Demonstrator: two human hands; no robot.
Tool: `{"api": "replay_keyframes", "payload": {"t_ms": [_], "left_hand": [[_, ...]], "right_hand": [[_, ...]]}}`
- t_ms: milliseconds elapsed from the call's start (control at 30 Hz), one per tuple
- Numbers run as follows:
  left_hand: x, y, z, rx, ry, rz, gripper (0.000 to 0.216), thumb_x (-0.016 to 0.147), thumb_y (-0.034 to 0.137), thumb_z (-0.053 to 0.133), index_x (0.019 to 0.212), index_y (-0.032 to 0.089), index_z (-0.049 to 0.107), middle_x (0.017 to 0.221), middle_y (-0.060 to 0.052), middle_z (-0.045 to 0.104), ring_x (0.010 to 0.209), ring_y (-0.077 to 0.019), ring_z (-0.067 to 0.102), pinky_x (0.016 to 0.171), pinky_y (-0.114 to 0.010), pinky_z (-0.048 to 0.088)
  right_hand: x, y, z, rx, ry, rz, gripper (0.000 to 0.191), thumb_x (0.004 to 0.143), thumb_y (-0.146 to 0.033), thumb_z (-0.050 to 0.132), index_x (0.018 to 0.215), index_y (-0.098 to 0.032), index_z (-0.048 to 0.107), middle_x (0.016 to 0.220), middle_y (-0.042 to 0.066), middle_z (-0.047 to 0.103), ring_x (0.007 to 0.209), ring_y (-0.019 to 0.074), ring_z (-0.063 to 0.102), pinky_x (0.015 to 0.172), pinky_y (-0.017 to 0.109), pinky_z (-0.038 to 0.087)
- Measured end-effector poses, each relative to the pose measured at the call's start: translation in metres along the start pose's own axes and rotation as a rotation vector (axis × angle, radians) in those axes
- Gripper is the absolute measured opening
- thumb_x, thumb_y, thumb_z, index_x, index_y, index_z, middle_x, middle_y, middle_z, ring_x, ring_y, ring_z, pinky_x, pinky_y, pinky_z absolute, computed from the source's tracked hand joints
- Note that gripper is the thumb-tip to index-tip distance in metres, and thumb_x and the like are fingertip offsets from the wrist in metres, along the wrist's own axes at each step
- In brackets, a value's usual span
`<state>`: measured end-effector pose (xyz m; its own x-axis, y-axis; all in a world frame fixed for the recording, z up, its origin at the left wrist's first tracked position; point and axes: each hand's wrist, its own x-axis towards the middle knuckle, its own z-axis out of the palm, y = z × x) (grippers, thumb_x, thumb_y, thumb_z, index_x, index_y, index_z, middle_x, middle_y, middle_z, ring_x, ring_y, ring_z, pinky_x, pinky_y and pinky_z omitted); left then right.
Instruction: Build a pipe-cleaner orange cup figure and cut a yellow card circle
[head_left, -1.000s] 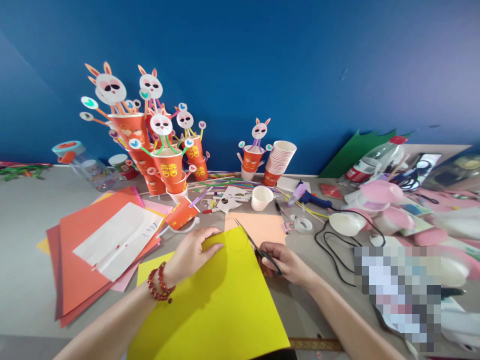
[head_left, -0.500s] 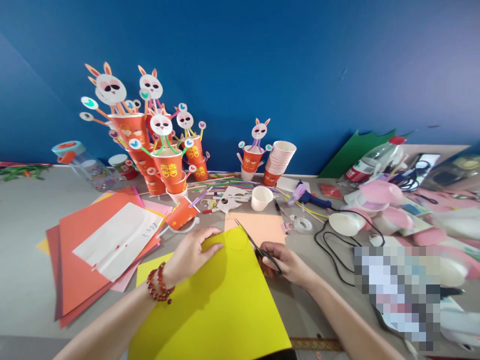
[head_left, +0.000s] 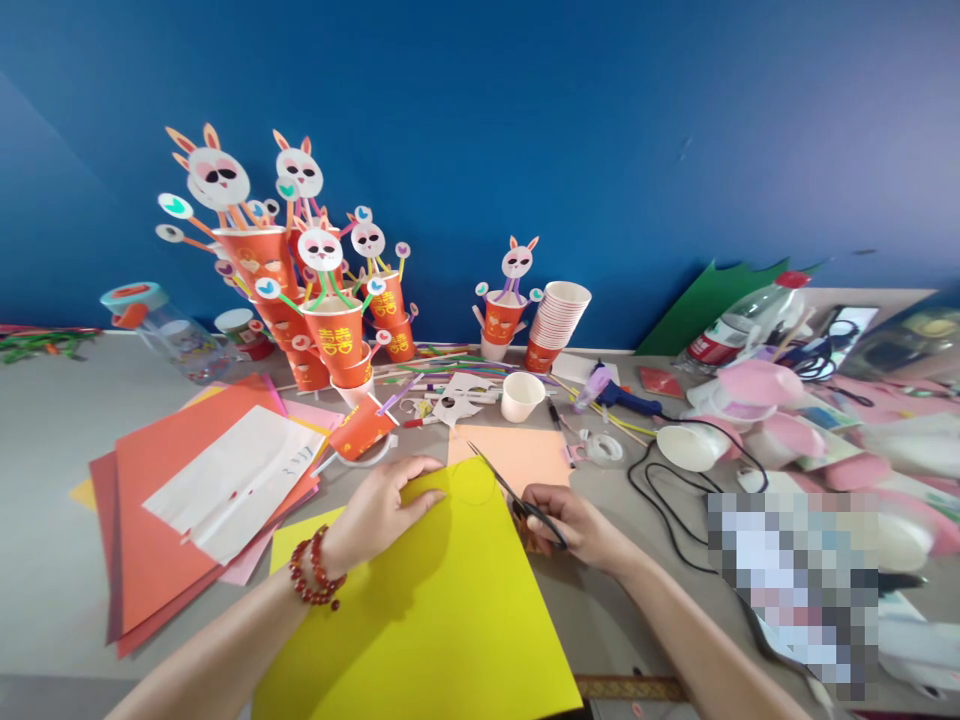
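A large yellow paper sheet (head_left: 442,610) lies in front of me on the grey table (head_left: 52,440). My left hand (head_left: 382,505), with a red bead bracelet at the wrist, grips the sheet's far left edge, thumb on top. My right hand (head_left: 574,522) is closed round the handles of black scissors (head_left: 514,490). Their blades point up and left at the sheet's far right corner, where a faint pencil circle is drawn. A peach paper sheet (head_left: 517,452) lies just behind the scissors.
A pile of orange, red and white papers (head_left: 202,490) lies at the left. Orange paper-cup bunnies (head_left: 330,320) and a stack of cups (head_left: 559,320) stand at the back. A white cup (head_left: 521,395), a glue gun (head_left: 619,395), a black cable (head_left: 660,490) and pink clutter (head_left: 757,385) fill the right.
Almost nothing has changed. Both hands keep their hold on the yellow sheet and the scissors; the view has shifted very slightly.
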<state>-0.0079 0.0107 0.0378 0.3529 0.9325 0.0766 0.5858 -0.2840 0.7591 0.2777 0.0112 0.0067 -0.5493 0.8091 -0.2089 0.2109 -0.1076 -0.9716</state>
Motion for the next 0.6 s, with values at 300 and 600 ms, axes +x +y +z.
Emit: {"api": "replay_keyframes", "payload": {"t_ms": [300,600], "left_hand": [[-0.001,0.005,-0.002,-0.004,-0.016,-0.006,0.027,0.090,0.033,0.059,0.112,0.020,0.065,0.112,-0.006,0.074,0.100,-0.0220,0.069,0.089,-0.031,0.053],[-0.002,0.011,-0.005,0.024,-0.006,0.029,0.025,0.090,0.031,0.059,0.111,0.020,0.065,0.111,-0.005,0.074,0.098,-0.0213,0.070,0.089,-0.031,0.053]], "right_hand": [[-0.002,0.001,-0.005,-0.024,0.004,0.022,0.055,0.076,-0.071,0.065,0.068,-0.020,0.045,0.049,-0.005,0.051,0.045,0.0074,0.040,0.043,0.019,0.025],[-0.008,-0.010,-0.006,-0.029,-0.003,0.015,0.056,0.074,-0.072,0.066,0.066,-0.021,0.043,0.053,-0.004,0.053,0.047,0.0076,0.041,0.044,0.020,0.026]]}}
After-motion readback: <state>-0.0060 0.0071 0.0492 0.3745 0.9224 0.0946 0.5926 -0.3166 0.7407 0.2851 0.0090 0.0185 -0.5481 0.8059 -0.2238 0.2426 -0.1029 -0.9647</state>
